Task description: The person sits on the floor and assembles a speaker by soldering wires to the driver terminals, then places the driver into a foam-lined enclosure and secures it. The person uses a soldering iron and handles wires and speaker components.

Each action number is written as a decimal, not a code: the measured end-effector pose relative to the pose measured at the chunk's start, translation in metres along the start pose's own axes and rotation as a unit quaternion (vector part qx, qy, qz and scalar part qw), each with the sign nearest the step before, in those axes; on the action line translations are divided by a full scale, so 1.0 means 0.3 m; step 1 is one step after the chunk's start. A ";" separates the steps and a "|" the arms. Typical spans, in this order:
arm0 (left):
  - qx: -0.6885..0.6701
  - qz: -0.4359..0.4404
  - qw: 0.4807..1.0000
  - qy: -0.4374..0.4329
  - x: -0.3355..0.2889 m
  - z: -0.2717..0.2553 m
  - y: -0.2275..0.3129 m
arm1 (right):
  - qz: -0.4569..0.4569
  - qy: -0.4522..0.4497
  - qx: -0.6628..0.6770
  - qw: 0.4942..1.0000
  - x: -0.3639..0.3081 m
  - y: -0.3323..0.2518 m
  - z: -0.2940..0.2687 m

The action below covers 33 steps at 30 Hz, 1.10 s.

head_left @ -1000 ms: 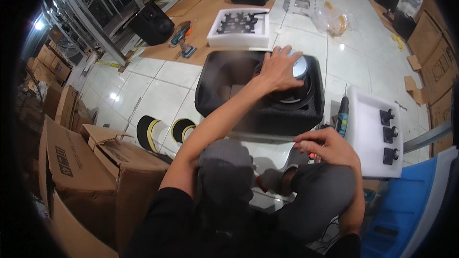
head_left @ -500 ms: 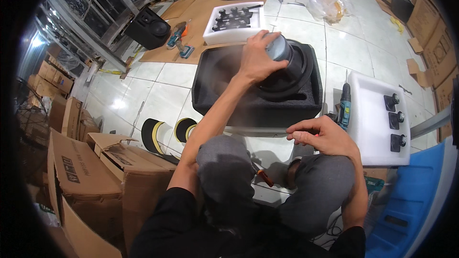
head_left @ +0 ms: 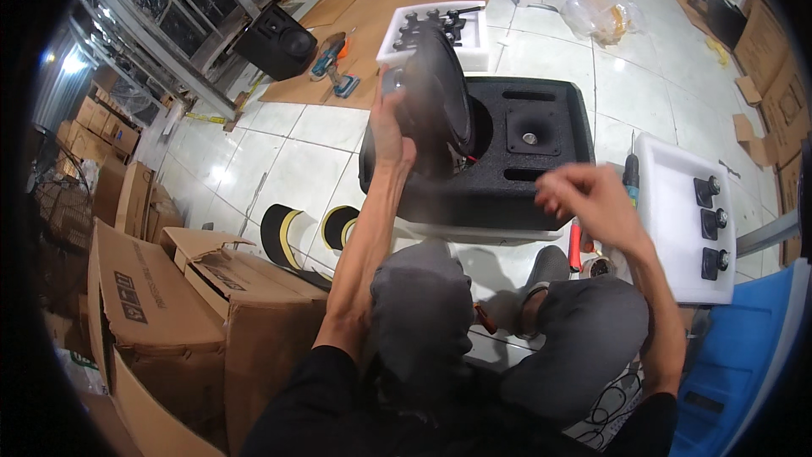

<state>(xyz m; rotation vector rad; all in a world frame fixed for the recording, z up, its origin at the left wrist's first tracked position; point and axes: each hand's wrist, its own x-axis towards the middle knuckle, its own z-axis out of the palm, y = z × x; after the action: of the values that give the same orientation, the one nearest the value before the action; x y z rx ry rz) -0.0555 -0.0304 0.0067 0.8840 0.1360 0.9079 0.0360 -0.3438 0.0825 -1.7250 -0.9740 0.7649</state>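
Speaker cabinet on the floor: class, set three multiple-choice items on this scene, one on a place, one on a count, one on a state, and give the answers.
1. Where is the white foam tray with black knobs?
A. right of the cabinet
B. on the cardboard boxes
C. inside the cabinet

2. How many knobs are on that tray?
A. one
B. three
C. six

3. How does the speaker cone sit?
A. flat in its hole
B. tilted up in the left hand
C. on the tray

Answers: 1 A, the tray lies beside the cabinet's right edge; 2 B, three knobs in a column; 3 B, the cone stands on edge, the round hole open.

Single head-worn fisheye view, steeply downward, close over the floor-laid speaker cabinet (head_left: 507,161).
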 end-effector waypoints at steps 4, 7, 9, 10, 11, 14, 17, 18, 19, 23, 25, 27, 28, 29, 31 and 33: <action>-0.072 -0.031 0.996 0.040 -0.013 -0.023 -0.013 | 0.069 0.036 0.036 0.996 0.256 0.033 0.000; -0.132 -0.060 0.988 0.059 -0.033 -0.009 -0.022 | 0.135 0.022 0.072 0.988 0.407 0.087 0.057; -0.149 -0.057 0.986 0.042 -0.037 0.006 -0.024 | 0.147 0.005 0.115 0.982 0.468 0.118 0.090; -0.157 -0.056 0.985 0.035 -0.040 0.012 -0.024 | 0.154 -0.003 0.138 0.978 0.484 0.132 0.108; -0.162 -0.057 0.985 0.032 -0.042 0.015 -0.022 | 0.124 0.018 0.073 0.989 0.492 0.144 0.124; -0.172 -0.063 0.983 0.031 -0.055 0.019 -0.023 | 0.032 0.076 -0.106 0.991 0.471 0.173 0.151; -0.192 -0.100 0.974 0.065 -0.059 0.014 -0.028 | -0.041 0.105 -0.186 0.976 0.449 0.190 0.178; -0.198 -0.107 0.972 0.063 -0.060 0.012 -0.031 | -0.057 0.096 -0.170 0.979 0.453 0.191 0.187; -0.202 -0.113 0.971 0.060 -0.060 0.008 -0.033 | -0.073 0.088 -0.152 0.982 0.458 0.193 0.197; -0.225 -0.132 0.964 0.046 -0.054 -0.015 -0.044 | -0.039 0.105 -0.147 0.983 0.504 0.199 0.224; -0.220 -0.131 0.966 0.024 -0.053 -0.030 -0.054 | -0.030 0.121 -0.123 0.985 0.517 0.210 0.230; -0.215 -0.138 0.967 0.024 -0.050 -0.046 -0.062 | -0.022 0.131 -0.133 0.982 0.521 0.226 0.235; -0.213 -0.142 0.966 0.027 -0.048 -0.054 -0.067 | -0.020 0.133 -0.156 0.979 0.522 0.234 0.238; -0.211 -0.146 0.966 0.031 -0.048 -0.063 -0.071 | -0.016 0.134 -0.179 0.974 0.522 0.243 0.240; -0.191 -0.153 0.969 0.019 -0.037 -0.077 -0.077 | -0.074 0.120 -0.187 0.972 0.535 0.253 0.243; -0.185 -0.159 0.970 0.009 -0.029 -0.088 -0.083 | -0.114 0.114 -0.195 0.967 0.545 0.257 0.243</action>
<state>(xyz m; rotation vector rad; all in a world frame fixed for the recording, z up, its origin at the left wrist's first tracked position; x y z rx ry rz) -0.0573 -0.0281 -0.0305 0.4878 0.1152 0.6145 0.0740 -0.1844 -0.0230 -1.9384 -1.1920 0.2250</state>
